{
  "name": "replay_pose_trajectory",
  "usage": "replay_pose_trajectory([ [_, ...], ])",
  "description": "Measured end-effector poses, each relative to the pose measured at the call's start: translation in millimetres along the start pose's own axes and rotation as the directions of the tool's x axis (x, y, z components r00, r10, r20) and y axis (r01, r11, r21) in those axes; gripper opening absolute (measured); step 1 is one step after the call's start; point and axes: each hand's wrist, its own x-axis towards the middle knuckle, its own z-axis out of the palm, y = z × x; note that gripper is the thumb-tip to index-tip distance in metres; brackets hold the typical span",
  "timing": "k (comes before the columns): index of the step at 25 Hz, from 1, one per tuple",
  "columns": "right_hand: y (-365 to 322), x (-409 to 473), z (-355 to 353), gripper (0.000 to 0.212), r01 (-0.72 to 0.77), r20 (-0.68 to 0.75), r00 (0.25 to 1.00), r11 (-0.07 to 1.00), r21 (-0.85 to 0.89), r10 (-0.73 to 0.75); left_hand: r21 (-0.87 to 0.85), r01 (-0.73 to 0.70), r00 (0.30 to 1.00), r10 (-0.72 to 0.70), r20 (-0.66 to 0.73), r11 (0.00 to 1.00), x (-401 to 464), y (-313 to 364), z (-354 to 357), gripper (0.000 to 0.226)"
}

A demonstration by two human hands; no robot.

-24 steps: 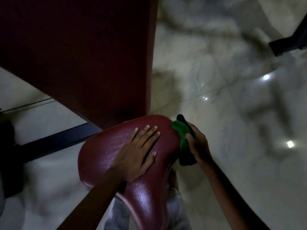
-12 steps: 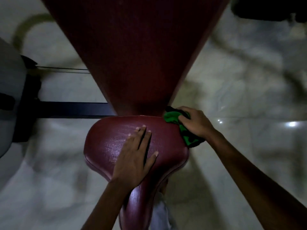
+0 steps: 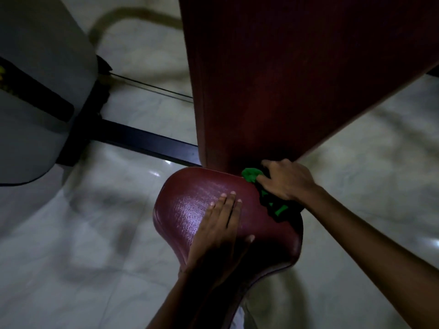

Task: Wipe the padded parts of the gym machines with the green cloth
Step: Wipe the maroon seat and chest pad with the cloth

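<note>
At the far left stands a grey machine housing (image 3: 35, 96), with a dark frame bar (image 3: 147, 144) running from it across the pale floor (image 3: 71, 245) toward the padding. The maroon seat pad (image 3: 190, 210) sits centre, and the left hand (image 3: 218, 236) lies flat on its middle, fingers straight and together, bracing it and holding nothing. Above it rises the maroon back pad (image 3: 285, 79). At the seat's far right corner, where seat meets back pad, the right hand (image 3: 287, 181) is curled round the bunched green cloth (image 3: 253, 174), pressing it into that junction. The seat's near-left surface shines, though I cannot tell whether that is moisture or only light. By my judgement the seat is partly wiped; the back pad and any other machines are left.
</note>
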Motion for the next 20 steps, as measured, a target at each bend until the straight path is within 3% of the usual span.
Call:
replay_pose_trajectory([
  [5,-67,28,-19,0.045,0.165,0.002,0.986,0.982,-0.091,-0.165,-0.031,0.145,0.987,-0.147,-0.069,0.989,-19,11,0,0.066],
  [8,-75,36,-23,0.051,0.178,0.040,0.984,0.973,-0.151,-0.173,-0.047,0.190,0.969,-0.195,-0.153,0.981,-26,15,1,0.061],
  [11,-94,42,-28,0.055,0.182,0.031,0.983,0.965,-0.190,-0.179,-0.055,0.197,0.961,-0.204,-0.188,0.979,-24,18,2,0.059],
  [15,-144,58,-30,0.055,0.357,0.083,0.934,0.901,-0.244,-0.348,-0.054,0.209,0.957,-0.216,-0.195,0.976,-26,16,1,0.064],
  [20,-139,70,-32,0.058,0.327,0.157,0.944,0.894,-0.307,-0.292,-0.061,0.261,0.945,-0.268,-0.188,0.963,-37,24,0,0.063],
])
